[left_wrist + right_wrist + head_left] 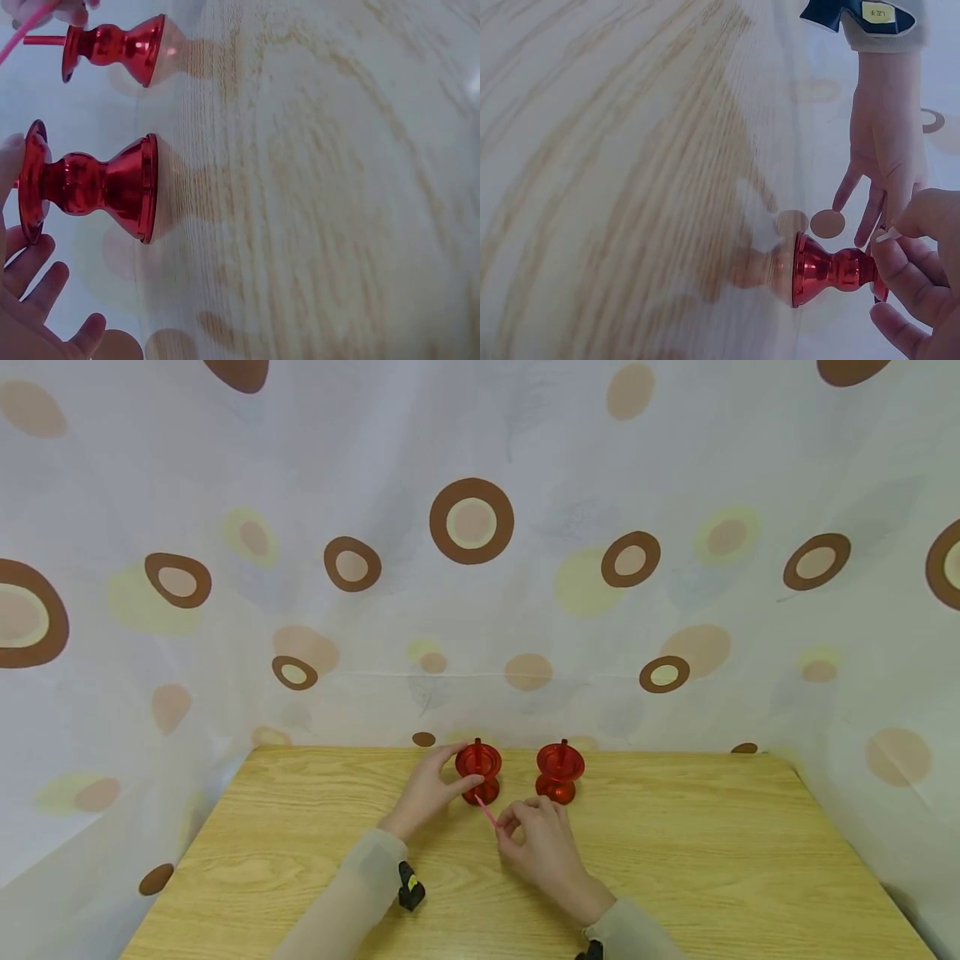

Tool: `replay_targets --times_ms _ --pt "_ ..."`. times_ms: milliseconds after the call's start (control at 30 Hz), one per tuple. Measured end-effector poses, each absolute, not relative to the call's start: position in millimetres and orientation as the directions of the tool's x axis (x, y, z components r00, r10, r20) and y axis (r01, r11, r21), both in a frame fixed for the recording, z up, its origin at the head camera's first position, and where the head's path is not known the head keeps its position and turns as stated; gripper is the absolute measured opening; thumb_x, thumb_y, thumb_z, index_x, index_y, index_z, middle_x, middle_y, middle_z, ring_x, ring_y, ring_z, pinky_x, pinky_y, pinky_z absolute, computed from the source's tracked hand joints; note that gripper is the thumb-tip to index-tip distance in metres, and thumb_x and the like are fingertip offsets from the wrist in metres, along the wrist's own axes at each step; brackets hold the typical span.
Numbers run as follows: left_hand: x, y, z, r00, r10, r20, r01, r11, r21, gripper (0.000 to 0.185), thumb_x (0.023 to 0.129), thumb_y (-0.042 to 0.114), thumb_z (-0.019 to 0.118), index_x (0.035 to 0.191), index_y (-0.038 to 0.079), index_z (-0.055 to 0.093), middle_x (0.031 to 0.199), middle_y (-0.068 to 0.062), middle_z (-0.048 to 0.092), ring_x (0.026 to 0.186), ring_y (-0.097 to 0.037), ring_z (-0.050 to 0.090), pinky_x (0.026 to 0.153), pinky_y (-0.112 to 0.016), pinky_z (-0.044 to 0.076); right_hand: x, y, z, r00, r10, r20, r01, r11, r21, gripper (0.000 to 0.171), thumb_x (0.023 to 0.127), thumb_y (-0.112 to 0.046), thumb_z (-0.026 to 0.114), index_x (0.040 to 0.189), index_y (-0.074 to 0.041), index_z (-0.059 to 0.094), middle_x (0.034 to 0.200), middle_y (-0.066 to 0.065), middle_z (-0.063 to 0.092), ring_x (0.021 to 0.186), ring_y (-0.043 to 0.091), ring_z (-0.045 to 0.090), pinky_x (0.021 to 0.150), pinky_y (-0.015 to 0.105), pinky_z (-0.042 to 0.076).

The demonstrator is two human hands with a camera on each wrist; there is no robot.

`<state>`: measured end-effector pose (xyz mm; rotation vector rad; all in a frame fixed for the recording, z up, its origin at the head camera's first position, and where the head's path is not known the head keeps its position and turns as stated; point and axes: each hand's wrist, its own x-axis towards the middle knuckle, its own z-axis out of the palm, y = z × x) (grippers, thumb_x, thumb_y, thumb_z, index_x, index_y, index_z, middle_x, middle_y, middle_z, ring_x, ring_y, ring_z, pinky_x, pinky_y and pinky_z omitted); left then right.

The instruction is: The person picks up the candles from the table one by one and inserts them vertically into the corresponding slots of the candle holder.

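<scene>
Two red, shiny candle holders, each with a dish and a short upright tube, stand at the table's back. My left hand [435, 789] holds the left candle holder [491, 767] by its dish, thumb in front and fingers on the far side. My right hand [543, 843] pinches a thin pink stick [487, 812] between thumb and fingertips. The stick slants up toward the left holder. A white end [889, 235] pokes from the right fingertips in the right wrist view. Just beyond that hand stands the right candle holder [561, 764], upright and apart from the left one.
The wooden table [712, 852] meets a patterned cloth [472, 610] hanging behind it and along both sides. Black wrist devices sit at the sleeves, the left one [410, 887] showing a yellow label.
</scene>
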<state>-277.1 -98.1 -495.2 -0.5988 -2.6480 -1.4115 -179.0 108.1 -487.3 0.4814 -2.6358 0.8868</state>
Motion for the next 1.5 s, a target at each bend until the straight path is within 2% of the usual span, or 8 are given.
replay_targets --times_ms 167,400,633,833,1200,1500 --pt "-277.6 -98.5 -495.5 -0.920 0.304 0.249 0.377 0.503 0.778 0.070 0.093 0.038 0.080 0.149 0.004 0.056 0.149 -0.013 0.058 0.141 -0.035 0.049 0.116 -0.056 0.039 -179.8 106.3 -487.2 -0.889 -0.206 0.409 -0.416 0.735 -0.535 0.010 0.085 -0.008 0.084 0.090 -0.014 0.078 0.074 -0.013 0.068 0.095 0.023 0.059 0.099 0.058 0.044" --pt "-277.6 -98.5 -495.9 -0.928 0.296 0.225 0.351 0.499 0.792 0.072 0.093 0.037 0.080 0.151 0.004 0.053 0.152 -0.013 0.055 0.143 -0.035 0.047 0.118 -0.056 0.037 -180.0 105.8 -487.0 -0.874 -0.216 0.436 -0.442 0.728 -0.525 0.008 0.086 -0.010 0.085 0.088 -0.015 0.079 0.078 -0.011 0.073 0.089 0.017 0.055 0.096 0.056 0.044" --pt "-277.9 -97.5 -493.5 -0.935 0.289 0.206 0.332 0.509 0.794 0.073 0.092 0.040 0.081 0.152 0.007 0.053 0.153 -0.012 0.054 0.144 -0.034 0.046 0.118 -0.055 0.037 -181.7 105.1 -483.9 -0.859 -0.219 0.462 -0.466 0.708 -0.531 0.010 0.085 -0.009 0.086 0.088 -0.016 0.079 0.082 -0.008 0.075 0.088 0.018 0.054 0.095 0.056 0.044" --pt "-278.6 -96.8 -492.4 -0.934 0.292 0.206 0.332 0.498 0.801 0.072 0.093 0.038 0.081 0.152 0.008 0.053 0.153 -0.012 0.055 0.144 -0.033 0.047 0.118 -0.056 0.037 -183.8 106.9 -478.9 -0.868 -0.221 0.444 -0.464 0.679 -0.570 0.011 0.086 -0.007 0.085 0.092 -0.016 0.081 0.085 -0.011 0.075 0.089 0.017 0.055 0.091 0.051 0.043" --pt "-279.0 -97.9 -495.7 -0.930 0.302 0.210 0.339 0.485 0.806 0.073 0.093 0.035 0.081 0.152 0.004 0.052 0.152 -0.013 0.055 0.144 -0.035 0.046 0.118 -0.058 0.036 -189.0 107.5 -472.8 -0.895 -0.193 0.401 -0.428 0.621 -0.656 0.014 0.089 -0.007 0.082 0.090 -0.021 0.078 0.086 -0.013 0.073 0.092 0.018 0.056 0.093 0.055 0.042" --pt "-279.0 -98.5 -495.6 -0.930 0.304 0.206 0.338 0.489 0.804 0.074 0.092 0.038 0.081 0.152 0.005 0.052 0.152 -0.011 0.055 0.144 -0.034 0.047 0.117 -0.057 0.037 -196.6 111.6 -467.9 -0.900 -0.175 0.400 -0.420 0.594 -0.686 0.007 0.090 -0.005 0.081 0.095 -0.011 0.080 0.091 -0.006 0.074 0.097 0.024 0.058 0.083 0.043 0.047"
